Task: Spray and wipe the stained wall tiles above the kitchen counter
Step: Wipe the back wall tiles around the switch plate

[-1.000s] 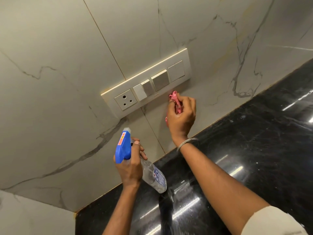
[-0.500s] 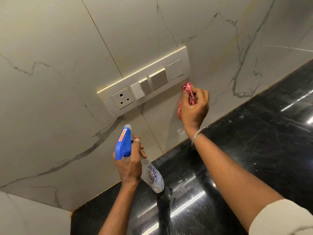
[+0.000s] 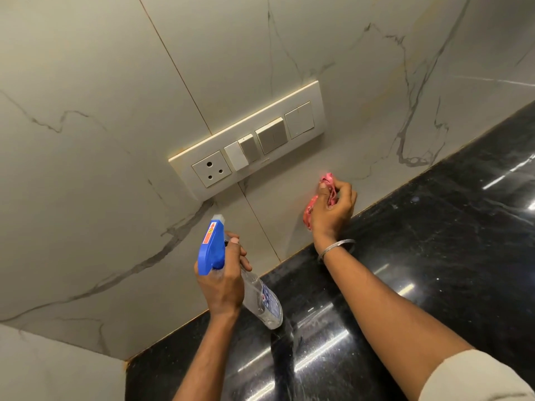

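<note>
White marble-veined wall tiles rise above a black counter. My right hand grips a crumpled pink cloth and holds it against the tile below the right end of the switch plate, just above the counter edge. My left hand grips a clear spray bottle by its neck, with the blue trigger head pointing up toward the wall. The bottle hangs tilted above the counter, left of the cloth.
A cream switch plate with one socket and several switches sits on the wall above both hands. A side wall meets the tiles at the lower left corner. The glossy black counter stretches to the right.
My right hand with the pink cloth has slid right and then down the tile, from just under the switch plate toward the counter edge. The left hand and bottle have barely moved.
</note>
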